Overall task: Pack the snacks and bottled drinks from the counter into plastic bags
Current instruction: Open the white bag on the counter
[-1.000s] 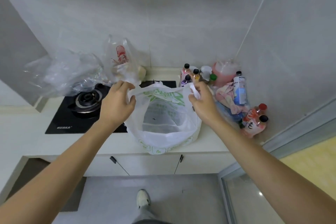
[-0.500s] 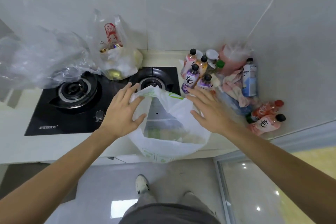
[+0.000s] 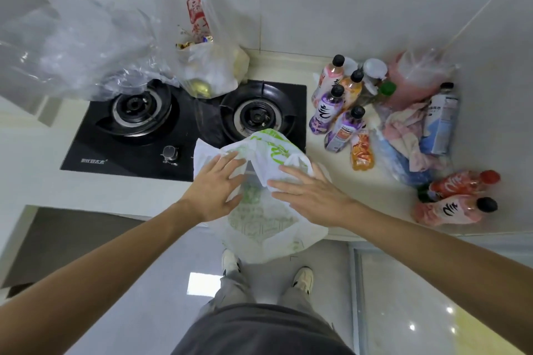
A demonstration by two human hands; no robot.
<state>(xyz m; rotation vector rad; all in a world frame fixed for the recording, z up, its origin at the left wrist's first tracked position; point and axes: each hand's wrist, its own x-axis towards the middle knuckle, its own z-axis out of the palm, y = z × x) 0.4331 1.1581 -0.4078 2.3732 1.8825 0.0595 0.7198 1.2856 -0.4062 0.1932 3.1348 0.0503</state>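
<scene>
A white plastic bag with green print [image 3: 271, 225] lies at the counter's front edge and hangs over it. My left hand [image 3: 215, 190] and my right hand [image 3: 308, 196] lie flat on the bag with straight fingers. Several bottled drinks [image 3: 336, 106] stand upright on the counter to the right of the stove. Two pink bottles [image 3: 455, 207] lie on their sides at the far right. An orange snack packet [image 3: 360, 150] lies near the standing bottles. A white and blue bottle [image 3: 441, 118] leans near the wall.
A black two-burner gas stove [image 3: 138, 135] fills the counter's left part. A clear bag holding snacks [image 3: 207, 66] stands behind it, with crumpled clear plastic [image 3: 72, 49] to its left. A pink bag [image 3: 415, 78] and crumpled cloth [image 3: 403, 135] sit in the right corner.
Both hands have let go of the bag's handles and opened. The bag has gone from held open and upright to lying flattened under my palms. The view has tilted further down.
</scene>
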